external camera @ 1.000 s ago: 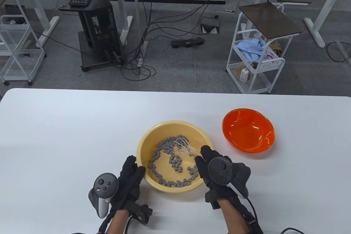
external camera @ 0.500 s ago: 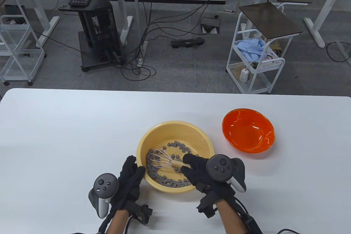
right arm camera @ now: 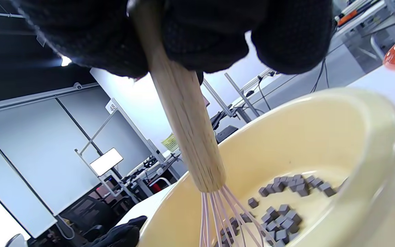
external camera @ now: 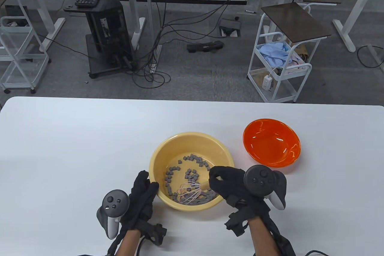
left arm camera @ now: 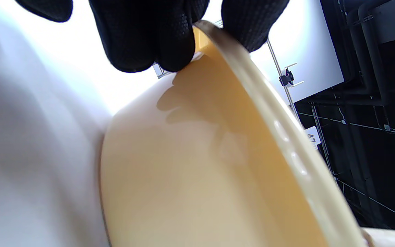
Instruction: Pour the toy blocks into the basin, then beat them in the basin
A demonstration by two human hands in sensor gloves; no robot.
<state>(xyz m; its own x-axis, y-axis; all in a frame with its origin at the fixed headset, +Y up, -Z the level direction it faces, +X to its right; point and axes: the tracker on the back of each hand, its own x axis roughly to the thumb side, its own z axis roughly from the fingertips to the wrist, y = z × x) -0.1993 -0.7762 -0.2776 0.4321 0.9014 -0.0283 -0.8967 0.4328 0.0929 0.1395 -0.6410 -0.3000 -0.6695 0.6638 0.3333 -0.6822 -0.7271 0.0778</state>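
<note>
A yellow basin [external camera: 192, 140] stands on the white table and holds several small grey toy blocks [external camera: 192, 175] scattered over its bottom. My right hand [external camera: 225, 182] grips the wooden handle of a whisk [right arm camera: 183, 113]; its pale pink wires [external camera: 189, 194] sit among the blocks at the basin's near side. My left hand [external camera: 144, 193] holds the basin's left near rim [left arm camera: 218, 44], fingers outside and thumb over the edge. In the right wrist view the blocks [right arm camera: 283, 209] lie beyond the wires [right arm camera: 218, 219].
An empty orange bowl [external camera: 271, 146] stands on the table to the right of the basin, close to my right hand. The white table [external camera: 75, 148] stretches left and far of the basin. Beyond its far edge are carts, desks and floor cables.
The whisk swept from the basin's far middle to its left side, then to the near side, pushing blocks about. My right hand moved right and nearer. The left hand stayed on the rim.
</note>
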